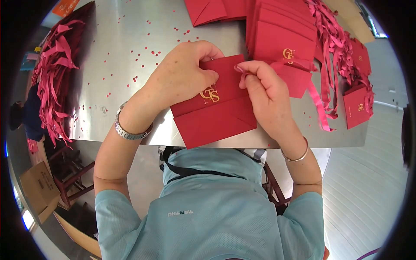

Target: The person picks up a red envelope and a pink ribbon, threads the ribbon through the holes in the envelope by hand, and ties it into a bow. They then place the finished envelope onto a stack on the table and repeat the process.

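A red paper gift bag with a gold emblem lies folded flat near the table's front edge, slightly turned. My left hand grips its upper left side, the thumb on the front and the other fingers curled out of sight behind the edge. At the bag's upper right edge, my right hand pinches a short piece of pink-red ribbon between thumb and forefinger. How the ribbon passes through the bag is hidden by the fingers.
A fanned stack of red bags lies beyond my right hand, with pink ribbons beside it. More ribboned bags are piled at the left edge. Small red paper dots are scattered over the metal table. A cardboard box stands lower left.
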